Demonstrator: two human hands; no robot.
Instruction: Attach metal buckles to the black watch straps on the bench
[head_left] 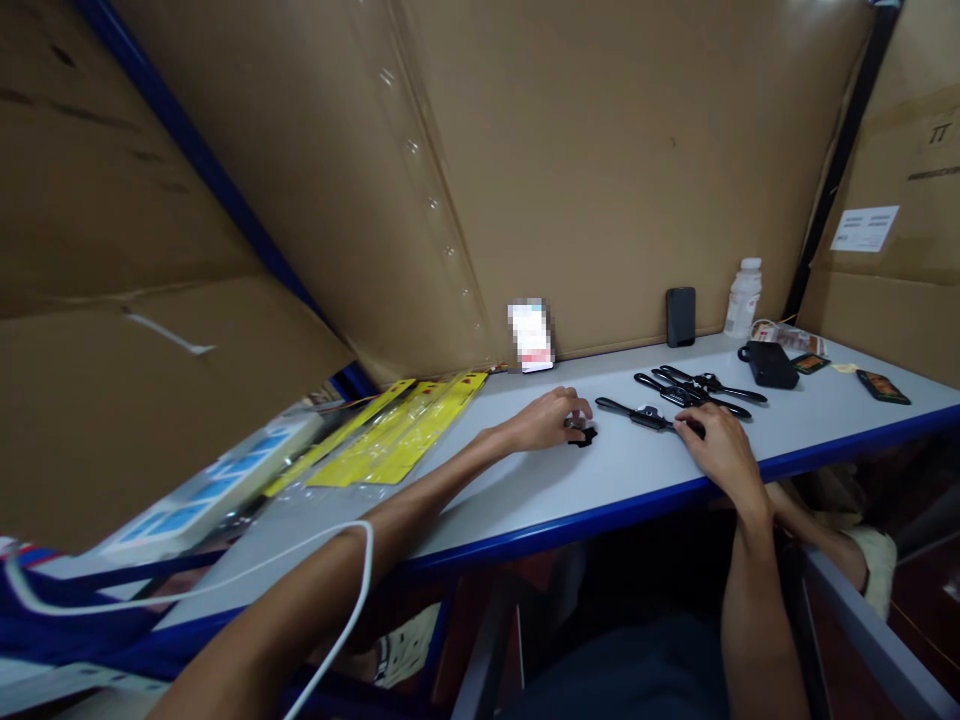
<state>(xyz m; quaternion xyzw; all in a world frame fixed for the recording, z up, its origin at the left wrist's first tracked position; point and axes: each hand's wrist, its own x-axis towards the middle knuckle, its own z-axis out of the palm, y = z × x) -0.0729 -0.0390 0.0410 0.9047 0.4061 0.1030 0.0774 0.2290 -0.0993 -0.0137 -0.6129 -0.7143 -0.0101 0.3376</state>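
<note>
On the grey table, my left hand point(551, 420) has its fingers curled down around a small black piece point(583, 438); its exact kind is unclear. My right hand point(716, 440) grips the right handle of a black spokeshave point(651, 418), whose other handle points left toward my left hand. Just behind it lie more black spokeshaves point(679, 396), close together and partly overlapping. The fingertips of my right hand hide part of the held handle.
Yellow-backed plastic packages point(397, 440) and a white power strip point(217, 490) lie at left. A lit phone point(532, 335) leans on the cardboard wall point(600, 180). Behind at right stand a dark phone-like object point(681, 317), a bottle point(742, 300) and a black case point(771, 366). A white cable point(364, 570) crosses my left forearm.
</note>
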